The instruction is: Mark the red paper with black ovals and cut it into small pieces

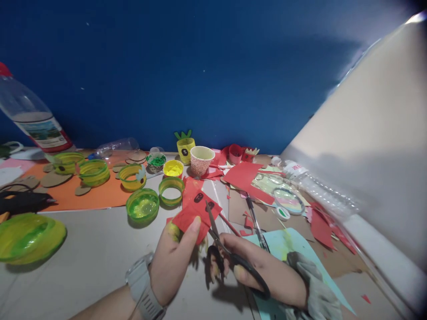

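Left hand: the left hand (175,262) pinches a red paper piece (196,212) between thumb and fingers, above the tabletop (93,258) near its front edge.
Right hand: the right hand (263,271) is closed around the scissors (230,253); the blades seem to touch the paper.
Nearby: a green lid (143,206), a paper cup (201,161).

One head camera, looking forward and down over the desk (100,258), hands close below, blue wall (200,66) far ahead.

Deep blue wall (213,66), pale grey tabletop (93,258), dim light
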Tool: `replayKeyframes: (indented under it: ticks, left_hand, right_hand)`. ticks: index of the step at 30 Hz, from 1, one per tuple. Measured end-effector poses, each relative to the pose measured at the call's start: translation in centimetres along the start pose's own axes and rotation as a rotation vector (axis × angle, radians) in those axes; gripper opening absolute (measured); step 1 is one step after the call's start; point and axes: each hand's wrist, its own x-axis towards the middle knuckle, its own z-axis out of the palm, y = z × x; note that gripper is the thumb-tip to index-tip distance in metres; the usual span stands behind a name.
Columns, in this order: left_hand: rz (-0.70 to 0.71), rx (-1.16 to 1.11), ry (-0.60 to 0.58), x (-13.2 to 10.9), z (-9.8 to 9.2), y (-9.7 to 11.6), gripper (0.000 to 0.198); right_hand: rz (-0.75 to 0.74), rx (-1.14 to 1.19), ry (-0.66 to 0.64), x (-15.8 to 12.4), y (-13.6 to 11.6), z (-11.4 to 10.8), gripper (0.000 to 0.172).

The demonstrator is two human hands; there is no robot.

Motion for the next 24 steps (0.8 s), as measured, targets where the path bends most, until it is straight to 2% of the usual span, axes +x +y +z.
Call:
replayKeyframes:
  ticks: [3, 8, 18, 24]
  left_hand:
    - [-0.024, -0.047, 0.001, -0.11, 0.0, -0.36, 0.03]
    - [0.009, -0.057, -0.001, -0.29, -0.01, -0.71, 0.03]
    - [0.033, -0.021, -0.022, -0.06, 0.14, -0.03, 0.033]
    - [0.029, 0.026, 0.023, 0.08, 0.2, 0.2, 0.029]
  right_hand:
    - [0.005, -0.009, -0.017, -0.03, 0.23, -0.11, 0.055]
    - [0.066, 0.002, 0.056, 0.03, -0.15, 0.19, 0.058]
    - [0.102, 0.066, 0.077, 0.26, 0.08, 0.35, 0.058]
    - [0.105, 0.134, 0.12, 0.63, 0.59, 0.21, 0.059]
